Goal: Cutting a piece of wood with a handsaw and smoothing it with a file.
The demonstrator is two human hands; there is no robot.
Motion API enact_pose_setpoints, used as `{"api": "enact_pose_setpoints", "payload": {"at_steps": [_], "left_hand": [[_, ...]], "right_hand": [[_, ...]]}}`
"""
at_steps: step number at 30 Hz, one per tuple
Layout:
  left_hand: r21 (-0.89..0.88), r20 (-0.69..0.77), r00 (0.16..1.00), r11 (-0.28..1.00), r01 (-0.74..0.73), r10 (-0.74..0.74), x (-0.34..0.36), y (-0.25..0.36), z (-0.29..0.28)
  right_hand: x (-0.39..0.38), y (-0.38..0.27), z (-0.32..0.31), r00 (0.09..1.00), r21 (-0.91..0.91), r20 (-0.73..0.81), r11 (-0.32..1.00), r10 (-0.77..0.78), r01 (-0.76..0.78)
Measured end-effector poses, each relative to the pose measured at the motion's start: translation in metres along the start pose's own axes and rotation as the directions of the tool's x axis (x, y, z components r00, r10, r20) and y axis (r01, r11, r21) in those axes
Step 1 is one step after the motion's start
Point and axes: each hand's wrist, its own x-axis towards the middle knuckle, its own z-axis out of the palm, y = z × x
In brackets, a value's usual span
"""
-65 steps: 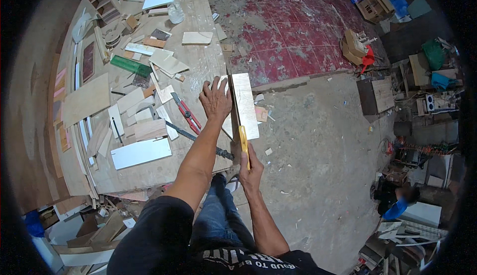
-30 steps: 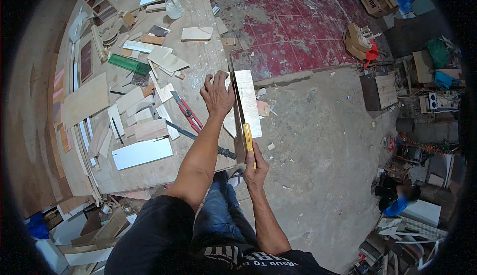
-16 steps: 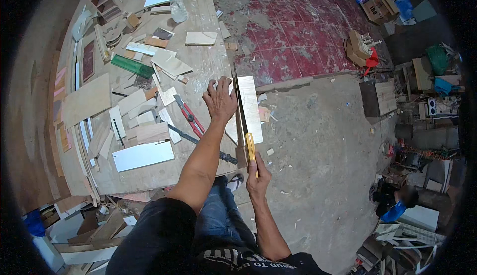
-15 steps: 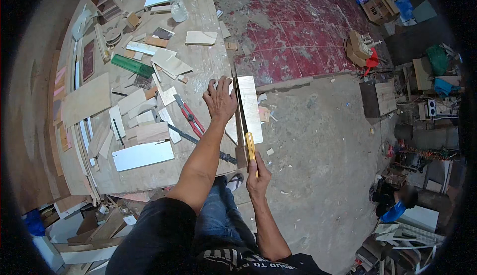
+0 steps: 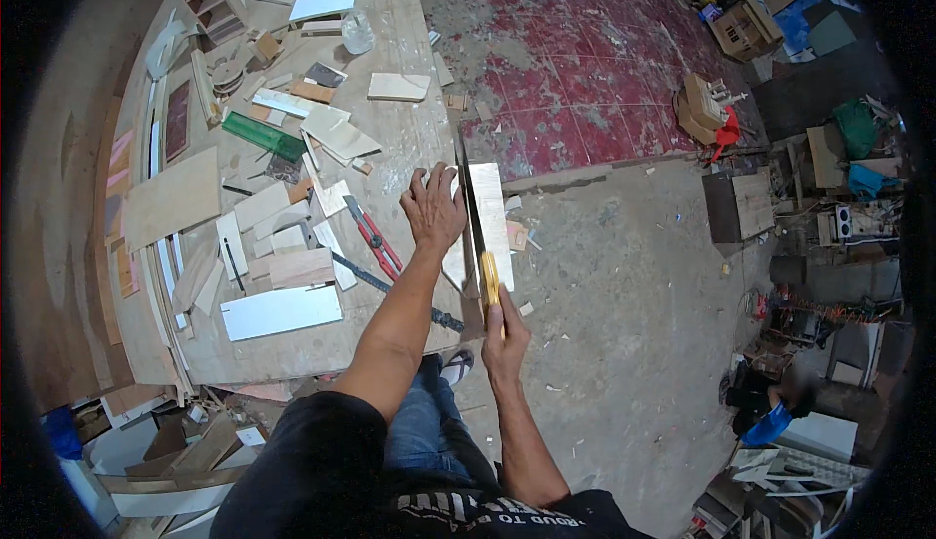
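My right hand (image 5: 505, 336) grips the yellow handle of a handsaw (image 5: 475, 206), its dark blade pointing away from me along the workbench's right edge. Just right of the blade, a pale wooden board (image 5: 492, 222) overhangs the floor. On the left side of the saw, my left hand (image 5: 434, 210) lies palm down with fingers spread, pressing on pale wood at the bench edge. Most of that wood is hidden under the hand. Beside my left forearm lie a red tool (image 5: 374, 237) and a dark bar (image 5: 395, 284).
Wood offcuts, a white board (image 5: 283, 314), a green piece (image 5: 263, 136) and a clear container (image 5: 358, 32) cover parts of the workbench (image 5: 380, 139). A dark wooden box (image 5: 738, 203) stands on the floor to the right. Another person (image 5: 770, 403) is low at the far right.
My right hand has pushed the saw forward, away from me, along the board. My left hand stays on the wood. The whole view has shifted slightly.
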Motion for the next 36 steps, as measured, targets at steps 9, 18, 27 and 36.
{"api": "enact_pose_setpoints", "payload": {"at_steps": [9, 18, 27, 36], "left_hand": [[0.025, -0.023, 0.999, 0.999, -0.023, 0.023, 0.006, 0.005, -0.002], [0.025, -0.014, 1.0, 0.999, -0.023, 0.023, -0.001, 0.002, 0.0], [0.04, -0.041, 0.996, 0.996, -0.075, 0.076, 0.001, 0.006, 0.004], [0.029, -0.008, 0.999, 0.999, -0.033, 0.033, 0.004, 0.006, 0.004]], "right_hand": [[0.009, 0.023, 0.011, 0.989, -0.052, -0.04, 0.989, -0.142, 0.14], [0.023, 0.002, 0.016, 1.0, -0.028, 0.007, 0.999, 0.016, -0.016], [0.017, 0.006, 0.011, 0.994, -0.098, -0.027, 0.99, -0.107, 0.104], [0.037, -0.015, 0.013, 0.999, -0.086, 0.038, 0.996, 0.021, -0.018]]}}
